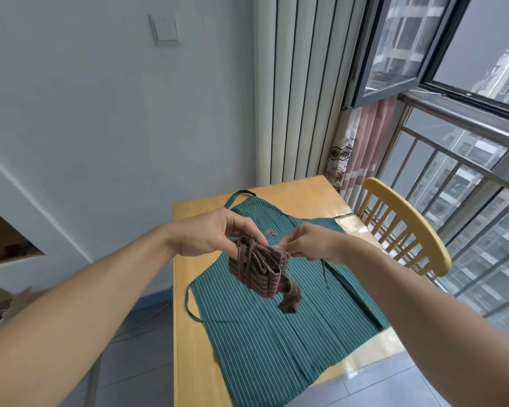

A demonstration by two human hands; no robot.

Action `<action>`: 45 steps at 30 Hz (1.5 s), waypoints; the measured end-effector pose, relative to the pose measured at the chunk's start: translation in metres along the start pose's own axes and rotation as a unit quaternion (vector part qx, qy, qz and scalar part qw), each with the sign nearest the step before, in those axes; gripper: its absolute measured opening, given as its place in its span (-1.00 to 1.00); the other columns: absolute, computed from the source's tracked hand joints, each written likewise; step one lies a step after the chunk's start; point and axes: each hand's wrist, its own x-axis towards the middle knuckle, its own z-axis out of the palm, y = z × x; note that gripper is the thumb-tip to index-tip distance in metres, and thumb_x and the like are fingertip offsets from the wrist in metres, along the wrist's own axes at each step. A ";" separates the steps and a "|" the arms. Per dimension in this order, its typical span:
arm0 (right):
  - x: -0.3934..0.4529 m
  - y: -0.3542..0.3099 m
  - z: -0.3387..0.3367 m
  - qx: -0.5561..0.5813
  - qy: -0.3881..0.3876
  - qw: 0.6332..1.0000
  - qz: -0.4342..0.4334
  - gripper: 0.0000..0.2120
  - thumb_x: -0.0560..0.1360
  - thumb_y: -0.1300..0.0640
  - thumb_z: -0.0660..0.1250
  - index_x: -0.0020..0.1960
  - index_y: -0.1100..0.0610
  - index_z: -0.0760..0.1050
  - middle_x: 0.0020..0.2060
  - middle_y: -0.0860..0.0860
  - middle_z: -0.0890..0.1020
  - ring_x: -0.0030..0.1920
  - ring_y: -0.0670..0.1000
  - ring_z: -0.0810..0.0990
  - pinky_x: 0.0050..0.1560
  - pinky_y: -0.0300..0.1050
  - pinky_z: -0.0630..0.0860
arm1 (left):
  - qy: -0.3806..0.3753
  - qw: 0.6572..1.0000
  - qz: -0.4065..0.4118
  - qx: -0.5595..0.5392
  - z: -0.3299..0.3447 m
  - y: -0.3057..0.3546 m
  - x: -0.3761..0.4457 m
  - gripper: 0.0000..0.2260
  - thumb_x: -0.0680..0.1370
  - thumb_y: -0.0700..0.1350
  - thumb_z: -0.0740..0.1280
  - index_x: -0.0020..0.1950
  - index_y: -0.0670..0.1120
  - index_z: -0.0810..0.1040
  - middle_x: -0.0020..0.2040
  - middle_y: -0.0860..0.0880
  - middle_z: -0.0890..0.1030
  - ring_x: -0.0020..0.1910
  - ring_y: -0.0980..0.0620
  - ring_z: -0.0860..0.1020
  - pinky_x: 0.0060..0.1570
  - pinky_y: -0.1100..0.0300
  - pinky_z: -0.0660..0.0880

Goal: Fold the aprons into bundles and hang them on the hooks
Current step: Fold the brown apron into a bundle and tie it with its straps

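A brown striped apron [262, 270] is folded into a small bundle and held in the air above the table. My left hand [215, 233] grips its upper left end, with straps wound around the bundle. My right hand [309, 243] pinches the bundle's right edge. A loose brown strap end [290, 301] hangs down from it. Beneath, a green striped apron [276, 333] lies spread flat on the wooden table [188, 333], its neck loop [241, 195] toward the wall. No hooks are in view.
A wooden chair [406, 227] stands at the table's right side by a railed window [467, 186]. A curtain [356, 148] hangs in the far corner. The wall with a light switch [165, 29] is behind the table. Tiled floor lies to the left.
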 end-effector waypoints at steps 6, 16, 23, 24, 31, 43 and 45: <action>-0.001 -0.018 0.003 -0.074 0.084 0.993 -0.036 -0.77 0.53 -0.04 0.47 -0.11 0.12 0.69 -0.31 0.01 0.69 -0.42 -0.06 0.42 -0.38 -0.16 0.34 | 0.043 0.995 -0.040 0.085 -0.001 -0.028 0.011 -0.72 0.45 -0.26 0.55 0.10 0.03 0.71 0.12 0.01 0.67 0.23 -0.01 0.61 0.21 0.03 0.56; 0.051 0.025 0.067 -0.157 0.024 0.981 -0.110 -0.74 0.68 -0.03 0.22 -0.03 0.11 0.55 -0.19 -0.11 0.57 -0.26 -0.21 0.48 -0.22 -0.21 0.36 | -0.002 0.973 -0.182 0.146 0.007 -0.144 0.022 -0.57 0.41 -0.28 0.40 0.06 0.25 0.68 0.10 0.15 0.68 0.12 0.07 0.63 0.21 -0.10 0.55; 0.110 0.087 0.118 0.286 0.002 0.954 0.087 -0.70 0.69 0.17 0.11 0.13 0.41 0.46 0.18 0.11 0.70 0.25 0.03 0.65 0.43 0.09 0.43 | -0.045 0.976 -0.191 0.093 0.001 -0.216 0.020 -0.59 0.48 -0.33 0.39 0.08 0.18 0.69 0.14 0.21 0.61 0.00 0.21 0.63 -0.10 0.24 0.59; 0.112 0.087 0.122 0.294 0.009 0.951 0.099 -0.73 0.69 0.18 0.10 0.11 0.38 0.46 0.13 0.15 0.71 0.20 0.06 0.68 0.39 0.12 0.47 | -0.048 0.977 -0.192 0.084 0.004 -0.222 0.020 -0.59 0.48 -0.33 0.39 0.07 0.19 0.68 0.14 0.22 0.61 0.01 0.18 0.63 -0.06 0.23 0.60; 0.149 0.119 0.142 0.142 -0.031 0.967 0.209 -0.74 0.66 0.16 0.13 0.00 0.29 0.54 -0.04 0.24 0.67 0.01 0.23 0.68 0.26 0.21 0.56 | -0.106 0.968 -0.218 0.069 0.007 -0.259 0.041 -0.62 0.49 -0.33 0.38 0.07 0.16 0.61 0.17 0.17 0.59 0.00 0.24 0.59 -0.05 0.12 0.55; 0.156 0.174 0.107 -0.010 0.130 0.976 0.172 -0.76 0.69 -0.01 0.21 -0.03 0.14 0.47 -0.47 -0.06 0.44 -0.57 -0.14 0.28 -0.53 -0.21 0.24 | -0.127 0.937 -0.284 0.159 -0.004 -0.283 0.134 -0.65 0.55 -0.35 0.27 0.18 0.06 0.37 0.08 0.04 0.50 -0.25 0.02 0.42 -0.28 0.07 0.37; 0.159 0.186 0.102 -0.008 0.143 0.972 0.187 -0.79 0.68 0.02 0.23 -0.06 0.11 0.47 -0.48 -0.07 0.44 -0.59 -0.16 0.27 -0.54 -0.22 0.24 | -0.028 0.942 -0.263 0.206 0.012 -0.290 0.145 -0.57 0.51 -0.42 0.23 0.20 0.06 0.43 0.20 0.07 0.48 0.11 0.02 0.43 0.05 -0.02 0.43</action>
